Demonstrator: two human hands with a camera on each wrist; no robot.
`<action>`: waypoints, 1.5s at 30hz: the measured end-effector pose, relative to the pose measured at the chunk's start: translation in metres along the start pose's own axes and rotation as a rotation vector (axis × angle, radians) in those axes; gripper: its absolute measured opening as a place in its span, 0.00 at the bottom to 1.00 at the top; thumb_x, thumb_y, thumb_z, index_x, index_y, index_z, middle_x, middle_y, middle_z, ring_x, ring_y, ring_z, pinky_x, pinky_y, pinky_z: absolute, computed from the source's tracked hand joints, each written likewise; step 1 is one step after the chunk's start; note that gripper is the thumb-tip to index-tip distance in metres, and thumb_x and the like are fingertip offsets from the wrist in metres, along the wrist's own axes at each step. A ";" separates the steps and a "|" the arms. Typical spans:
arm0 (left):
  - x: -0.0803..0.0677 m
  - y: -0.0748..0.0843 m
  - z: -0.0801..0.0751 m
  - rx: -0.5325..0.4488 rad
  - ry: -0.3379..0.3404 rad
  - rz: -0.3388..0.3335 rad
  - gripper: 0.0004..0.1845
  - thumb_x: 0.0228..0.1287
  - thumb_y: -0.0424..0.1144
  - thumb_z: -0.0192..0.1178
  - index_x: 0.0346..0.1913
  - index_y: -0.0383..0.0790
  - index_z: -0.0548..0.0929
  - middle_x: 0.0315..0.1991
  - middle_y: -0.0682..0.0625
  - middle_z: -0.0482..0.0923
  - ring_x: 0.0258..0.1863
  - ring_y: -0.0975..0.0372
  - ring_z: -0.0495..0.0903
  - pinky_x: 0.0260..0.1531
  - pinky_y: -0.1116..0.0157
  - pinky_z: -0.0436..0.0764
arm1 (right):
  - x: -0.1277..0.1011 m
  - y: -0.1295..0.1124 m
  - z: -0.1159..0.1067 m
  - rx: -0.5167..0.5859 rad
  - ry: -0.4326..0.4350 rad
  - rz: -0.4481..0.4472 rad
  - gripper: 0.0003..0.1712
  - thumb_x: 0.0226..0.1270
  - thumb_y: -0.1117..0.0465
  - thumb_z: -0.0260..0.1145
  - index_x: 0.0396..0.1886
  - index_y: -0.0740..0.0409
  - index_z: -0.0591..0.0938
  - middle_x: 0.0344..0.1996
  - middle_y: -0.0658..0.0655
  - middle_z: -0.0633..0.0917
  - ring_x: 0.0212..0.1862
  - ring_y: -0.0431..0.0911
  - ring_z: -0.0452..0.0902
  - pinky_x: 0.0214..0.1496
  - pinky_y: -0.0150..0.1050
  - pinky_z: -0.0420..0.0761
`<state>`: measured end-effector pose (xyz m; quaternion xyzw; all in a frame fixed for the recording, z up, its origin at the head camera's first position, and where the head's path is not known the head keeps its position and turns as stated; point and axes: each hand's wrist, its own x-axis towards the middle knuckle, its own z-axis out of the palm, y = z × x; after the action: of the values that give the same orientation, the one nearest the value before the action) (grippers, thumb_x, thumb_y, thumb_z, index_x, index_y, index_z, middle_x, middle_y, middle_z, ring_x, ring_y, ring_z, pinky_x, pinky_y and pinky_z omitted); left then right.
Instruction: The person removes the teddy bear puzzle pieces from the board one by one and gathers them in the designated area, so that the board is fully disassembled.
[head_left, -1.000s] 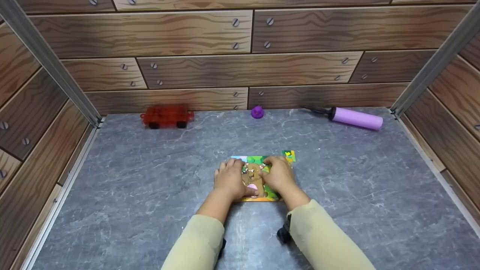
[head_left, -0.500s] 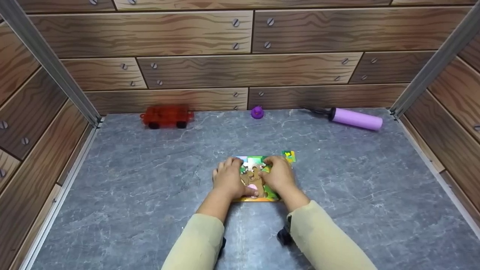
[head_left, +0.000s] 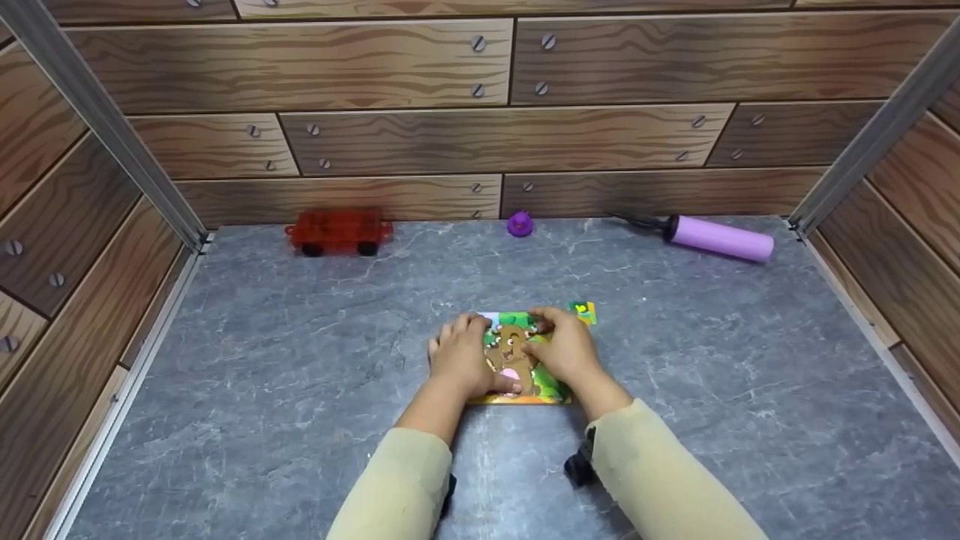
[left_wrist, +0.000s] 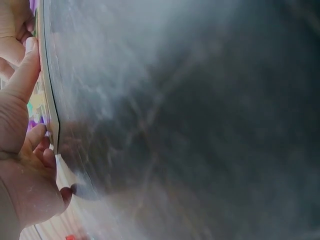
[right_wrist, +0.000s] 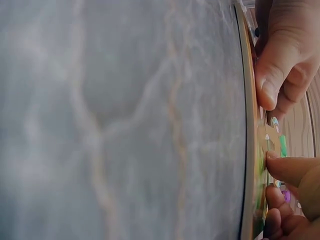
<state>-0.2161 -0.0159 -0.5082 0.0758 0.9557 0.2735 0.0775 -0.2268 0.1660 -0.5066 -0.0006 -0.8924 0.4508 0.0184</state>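
A colourful jigsaw puzzle board with a brown bear picture lies between the hands. My left hand rests along its left side, thumb laid over the lower part, fingers near the top left edge. In the left wrist view the thumb lies along the board's edge. My right hand pinches a puzzle piece near the bear's head; in the right wrist view the right thumb is against a slightly raised piece. The fingers partly hide which piece this is. A loose green-and-yellow piece lies past the top right corner.
Along the back wall stand a transparent red toy car, a small purple toy duck and a lilac hand pump with a black end. Wood-patterned walls enclose the grey marbled tabletop on three sides.
Half a second ago a bright glare lay over the pieces above the bear's head; now it is gone and the face shows plainly. Both hands stay almost in place. The whole view shifted slightly.
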 end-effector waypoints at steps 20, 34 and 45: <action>0.002 -0.003 0.003 0.006 -0.006 0.002 0.64 0.37 0.68 0.85 0.77 0.44 0.70 0.75 0.46 0.67 0.74 0.45 0.63 0.75 0.40 0.56 | 0.007 0.009 -0.016 0.078 -0.024 -0.064 0.27 0.61 0.77 0.74 0.62 0.68 0.85 0.36 0.60 0.80 0.35 0.46 0.75 0.37 0.36 0.80; -0.007 -0.004 -0.005 -0.024 0.002 -0.001 0.60 0.38 0.65 0.86 0.75 0.43 0.72 0.73 0.45 0.68 0.74 0.45 0.64 0.74 0.41 0.57 | 0.016 0.033 -0.073 0.098 0.080 -0.087 0.27 0.64 0.77 0.69 0.64 0.72 0.81 0.41 0.67 0.83 0.36 0.44 0.74 0.39 0.30 0.76; 0.000 -0.004 0.002 -0.020 -0.002 0.004 0.62 0.38 0.66 0.86 0.76 0.44 0.71 0.73 0.46 0.67 0.74 0.45 0.63 0.75 0.40 0.56 | 0.016 0.062 -0.117 -0.011 0.090 -0.054 0.27 0.69 0.72 0.69 0.68 0.70 0.79 0.45 0.69 0.82 0.44 0.53 0.79 0.45 0.34 0.78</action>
<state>-0.2160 -0.0183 -0.5119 0.0774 0.9527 0.2832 0.0787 -0.2394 0.2970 -0.4864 0.0030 -0.8928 0.4449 0.0704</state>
